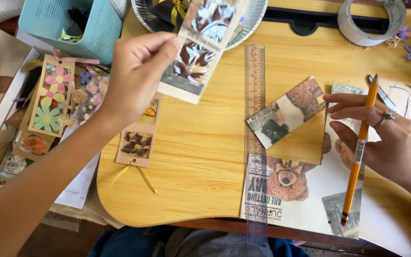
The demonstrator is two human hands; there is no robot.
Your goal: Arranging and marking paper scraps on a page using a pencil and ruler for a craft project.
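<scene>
Pinching a blurred floral card (200,52), left hand (136,71); right hand (381,138) gripping pencil (357,152), ruler (255,143) end cut off

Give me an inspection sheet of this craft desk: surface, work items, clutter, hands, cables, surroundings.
Surface: wooden board, bare in the middle.
Job's things: floral card held up; bear-print paper with a cut-out flap; clear ruler along its edge.
Clutter: tags, flower card, blue basket, tape roll, foil plate.
Hands: left hand has a pinch grip on the floral card; right hand holds a pencil, fingertips on the paper.
Cables: nothing seen.
Surroundings: the person's clothing below the desk edge.
</scene>
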